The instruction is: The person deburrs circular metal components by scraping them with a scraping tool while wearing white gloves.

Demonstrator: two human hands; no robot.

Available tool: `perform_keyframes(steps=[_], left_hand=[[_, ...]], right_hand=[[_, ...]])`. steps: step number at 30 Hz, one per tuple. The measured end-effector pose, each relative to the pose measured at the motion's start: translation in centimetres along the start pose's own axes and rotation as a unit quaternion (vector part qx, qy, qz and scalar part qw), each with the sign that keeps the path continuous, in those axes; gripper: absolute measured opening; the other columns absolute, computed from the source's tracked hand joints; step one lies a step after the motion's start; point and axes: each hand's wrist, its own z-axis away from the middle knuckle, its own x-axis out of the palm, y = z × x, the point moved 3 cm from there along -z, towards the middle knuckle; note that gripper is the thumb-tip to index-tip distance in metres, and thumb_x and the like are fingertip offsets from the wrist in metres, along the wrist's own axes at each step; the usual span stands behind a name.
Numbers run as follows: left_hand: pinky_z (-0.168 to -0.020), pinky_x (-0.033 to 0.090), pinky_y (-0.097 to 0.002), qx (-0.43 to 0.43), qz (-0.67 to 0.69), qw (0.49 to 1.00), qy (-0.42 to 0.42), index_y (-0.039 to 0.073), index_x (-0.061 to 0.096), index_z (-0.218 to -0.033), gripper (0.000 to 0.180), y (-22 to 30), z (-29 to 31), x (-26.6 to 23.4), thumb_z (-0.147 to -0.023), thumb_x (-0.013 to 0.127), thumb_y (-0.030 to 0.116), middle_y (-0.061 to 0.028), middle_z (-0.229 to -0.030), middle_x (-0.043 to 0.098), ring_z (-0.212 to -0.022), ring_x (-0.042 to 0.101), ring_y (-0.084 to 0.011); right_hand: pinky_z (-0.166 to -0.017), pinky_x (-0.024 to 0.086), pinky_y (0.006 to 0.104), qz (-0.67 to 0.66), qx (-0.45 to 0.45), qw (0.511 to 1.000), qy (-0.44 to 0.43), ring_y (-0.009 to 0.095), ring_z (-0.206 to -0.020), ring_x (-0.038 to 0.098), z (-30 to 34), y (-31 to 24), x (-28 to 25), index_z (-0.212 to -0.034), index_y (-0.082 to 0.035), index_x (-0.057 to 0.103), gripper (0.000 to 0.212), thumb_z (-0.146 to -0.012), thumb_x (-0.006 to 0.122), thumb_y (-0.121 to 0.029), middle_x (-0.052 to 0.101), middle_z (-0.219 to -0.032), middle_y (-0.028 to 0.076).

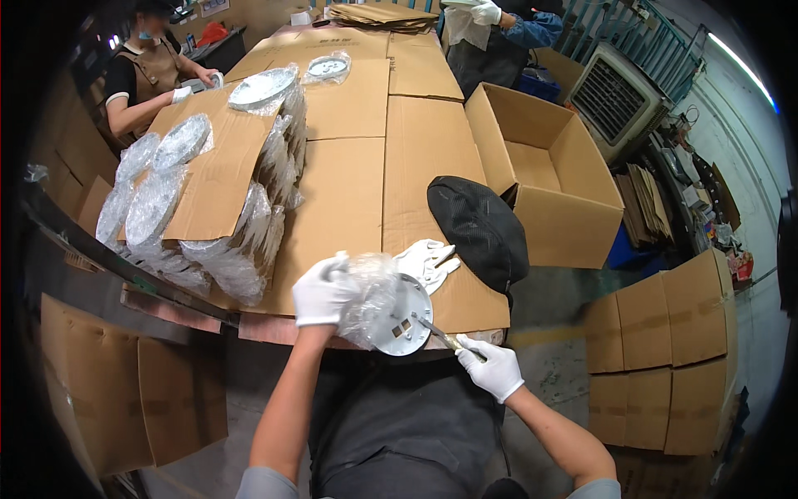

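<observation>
My left hand (pixel 322 291), in a white glove, grips a round white disc-shaped fitting (pixel 401 320) by its edge, with its clear plastic bag (pixel 371 293) bunched around my fingers. The disc's flat back faces up and shows small metal clips. My right hand (pixel 492 367), also gloved, holds a thin tool (pixel 436 331) whose tip touches the disc's back. Both hands are at the near edge of the cardboard-covered table (pixel 349 191). A spare pair of white gloves (pixel 426 259) lies just behind the disc.
A black cap (pixel 480 229) lies on the table beside an open cardboard box (pixel 544 175). Stacks of bagged discs (pixel 249 241) under cardboard sheets fill the table's left. Two other people (pixel 145 71) work at the far end. Flat cartons (pixel 665 349) lean at the right.
</observation>
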Motion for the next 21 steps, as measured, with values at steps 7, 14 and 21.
perform_keyframes(steps=[7,14,21], left_hand=[[-0.078,0.056,-0.0359,-0.046,0.010,0.999,0.024,-0.001,0.059,-0.130,0.047,-0.5,9.5,1.3,-0.084,0.054,0.008,-0.0240,-0.103,0.071,-0.093,0.071,-0.0324],[-0.071,0.057,-0.0404,-0.051,-0.026,0.997,0.056,0.003,0.048,-0.142,0.061,2.0,10.3,3.2,-0.082,0.058,0.006,-0.0261,-0.094,0.070,-0.083,0.071,-0.0391],[-0.081,0.056,-0.0330,0.004,-0.047,0.965,-0.258,0.005,0.070,-0.115,0.032,2.8,1.3,1.3,-0.085,0.060,0.008,-0.0211,-0.096,0.072,-0.090,0.073,-0.0280]], right_hand=[[-0.074,0.058,0.0318,-0.040,0.014,0.998,0.046,0.024,-0.084,0.073,0.8,0.1,1.3,-0.110,-0.008,0.073,0.028,-0.088,0.073,-0.026,0.073,-0.099,0.013],[-0.072,0.057,0.0328,-0.047,0.055,0.997,0.040,0.026,-0.081,0.073,1.6,-0.2,1.2,-0.113,-0.010,0.072,0.031,-0.089,0.073,-0.029,0.073,-0.099,0.015],[-0.058,0.055,0.0379,0.213,-0.077,0.973,-0.038,0.025,-0.064,0.067,-0.7,-4.4,-5.2,-0.118,-0.019,0.070,0.031,-0.090,0.065,-0.032,0.067,-0.073,0.007]])
